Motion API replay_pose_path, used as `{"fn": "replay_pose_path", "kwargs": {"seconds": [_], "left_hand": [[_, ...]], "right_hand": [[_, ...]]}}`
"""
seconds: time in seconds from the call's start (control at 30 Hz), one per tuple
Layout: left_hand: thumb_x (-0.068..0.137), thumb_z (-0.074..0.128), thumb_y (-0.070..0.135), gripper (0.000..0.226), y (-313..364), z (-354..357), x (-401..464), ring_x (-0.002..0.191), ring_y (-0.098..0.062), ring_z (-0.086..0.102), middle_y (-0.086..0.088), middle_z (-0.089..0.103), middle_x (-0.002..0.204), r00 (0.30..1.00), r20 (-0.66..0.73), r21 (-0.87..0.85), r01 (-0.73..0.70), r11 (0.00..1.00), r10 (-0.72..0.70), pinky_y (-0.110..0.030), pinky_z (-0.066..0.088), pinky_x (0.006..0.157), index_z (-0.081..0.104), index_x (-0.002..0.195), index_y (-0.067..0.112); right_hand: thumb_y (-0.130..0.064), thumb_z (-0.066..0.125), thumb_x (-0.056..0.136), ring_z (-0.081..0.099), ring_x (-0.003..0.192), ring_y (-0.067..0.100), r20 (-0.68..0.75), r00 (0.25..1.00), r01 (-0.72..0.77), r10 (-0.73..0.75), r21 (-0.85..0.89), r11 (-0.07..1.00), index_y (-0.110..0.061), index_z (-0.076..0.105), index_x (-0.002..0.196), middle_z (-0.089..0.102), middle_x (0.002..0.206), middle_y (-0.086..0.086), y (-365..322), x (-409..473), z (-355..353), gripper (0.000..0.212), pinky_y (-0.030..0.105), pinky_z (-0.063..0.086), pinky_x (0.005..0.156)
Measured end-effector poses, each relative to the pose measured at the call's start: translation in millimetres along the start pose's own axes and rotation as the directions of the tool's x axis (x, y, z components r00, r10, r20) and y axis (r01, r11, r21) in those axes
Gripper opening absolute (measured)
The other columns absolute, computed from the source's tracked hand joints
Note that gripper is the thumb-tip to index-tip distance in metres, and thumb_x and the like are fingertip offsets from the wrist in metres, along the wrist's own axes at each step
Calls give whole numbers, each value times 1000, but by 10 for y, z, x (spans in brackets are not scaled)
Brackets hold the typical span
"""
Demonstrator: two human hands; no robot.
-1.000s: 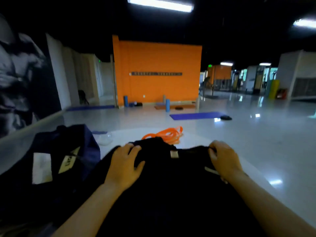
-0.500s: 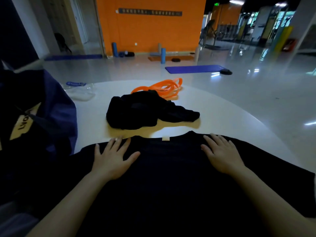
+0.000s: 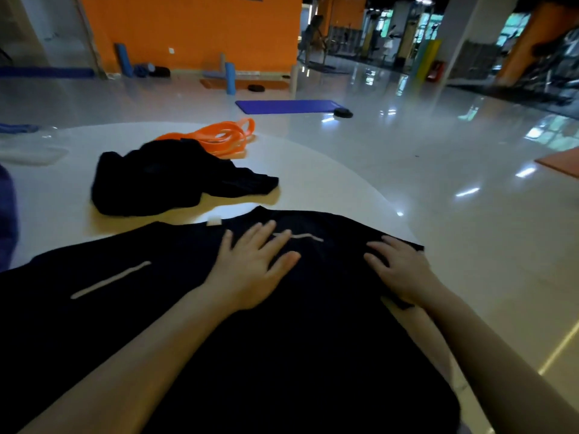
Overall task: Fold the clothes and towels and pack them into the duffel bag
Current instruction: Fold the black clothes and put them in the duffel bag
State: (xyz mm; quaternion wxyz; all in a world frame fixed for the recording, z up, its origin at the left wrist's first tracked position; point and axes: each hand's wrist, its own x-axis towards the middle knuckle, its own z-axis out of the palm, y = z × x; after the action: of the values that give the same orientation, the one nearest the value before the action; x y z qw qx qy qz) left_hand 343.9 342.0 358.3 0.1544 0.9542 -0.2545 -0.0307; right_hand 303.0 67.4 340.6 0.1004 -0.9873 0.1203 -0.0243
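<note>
1. black t-shirt (image 3: 282, 355) is spread flat on the near part of the round white table (image 3: 313, 183), collar end pointing away from the person, with a small pale tag (image 3: 214, 221) at the neckline. its right edge reaches the table's rim.
2. left hand (image 3: 250, 270) lies palm down on the upper middle of the shirt, fingers straight and spread apart, not gripping anything, just pressing on the fabric.
3. right hand (image 3: 404, 270) is flat on the shirt's right shoulder area, right by the table's edge, fingers straight and a bit spread, pointing left. nothing pinched as far as i can see.
4. two pale stripes on the shirt: a long one (image 3: 109, 280) on the left side and a shorter one (image 3: 300, 236) just past the left hand's fingertips.
5. a crumpled black garment (image 3: 163, 180) sits in a heap further back on the table, apart from the shirt.
6. orange resistance bands (image 3: 219, 136) are right behind that heap, touching or overlapping its far edge.
7. a sliver of the dark blue duffel bag (image 3: 6, 214) shows at the left edge, mostly out of view.
8. something clear, plastic-looking (image 3: 28, 148), sits at the far left of the table, too blurry to tell what.
9. out on the shiny floor there's a purple mat (image 3: 285, 106) and upright blue foam rollers (image 3: 230, 78) in front of an orange wall (image 3: 194, 29).
</note>
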Motion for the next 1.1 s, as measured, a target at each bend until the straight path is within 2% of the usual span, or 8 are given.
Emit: {"fn": "replay_pose_path", "kwargs": {"seconds": [0.1,0.3,0.47,0.57,0.63,0.73,0.83,1.1], "left_hand": [[86,10,75,73,481,316,154,145,-7,-14,11,-9,160,988,113,82,-113,990,103,-52,-14,115,3,150,42],[73,14,88,91,659,465,425,145,-15,-19,7,-17,159,965,260,182,-86,980,36,-61,-15,111,-7,149,43],[78,15,83,84,715,397,574,147,-14,-6,8,0,161,990,137,118,-59,991,42,-62,-7,113,8,150,41],[83,12,79,80,732,404,875,147,-13,-8,7,-3,161,992,102,156,-91,983,76,-59,-11,112,5,151,38],[82,13,81,83,725,435,1068,147,-13,-12,7,-7,161,983,171,159,-90,983,62,-60,-14,110,1,151,38],[76,15,87,92,696,515,1227,146,-14,-14,8,-11,160,978,205,147,-66,987,35,-61,-14,110,-3,151,38],[71,16,90,97,679,541,1279,146,-14,-14,9,-13,160,979,201,161,-61,985,28,-62,-14,109,-6,150,39],[69,19,91,102,682,542,1277,146,-13,-14,9,-12,160,980,198,141,-46,989,17,-61,-14,110,-8,151,36]], "right_hand": [[-52,27,99,9,146,15,81,996,-43,46,-37,998,-38,25,148,14,159,-5,212,-120,83,51,45,11,116],[-53,23,99,1,147,12,126,990,-58,58,-3,998,-39,18,149,6,160,-8,401,165,15,53,51,1,116],[-51,28,92,24,142,21,-7,1000,-12,13,148,989,-25,39,144,30,153,3,478,242,11,59,47,20,113],[-45,46,86,39,128,31,-206,960,-119,191,316,941,-13,46,136,44,139,13,528,125,7,60,44,33,104],[-41,57,90,40,126,35,-155,932,-265,327,321,909,-6,42,138,45,136,18,632,71,-7,62,42,35,101],[-49,58,88,57,102,35,-70,926,-334,371,306,891,-4,64,102,62,100,17,709,27,-68,48,37,44,76],[-47,55,91,55,71,29,-54,924,-353,378,257,900,-12,48,61,49,62,5,675,35,-116,47,31,33,54],[-26,49,96,59,90,35,-227,914,-353,337,-34,935,-2,61,95,62,96,17,540,51,-140,27,30,34,65]]}}
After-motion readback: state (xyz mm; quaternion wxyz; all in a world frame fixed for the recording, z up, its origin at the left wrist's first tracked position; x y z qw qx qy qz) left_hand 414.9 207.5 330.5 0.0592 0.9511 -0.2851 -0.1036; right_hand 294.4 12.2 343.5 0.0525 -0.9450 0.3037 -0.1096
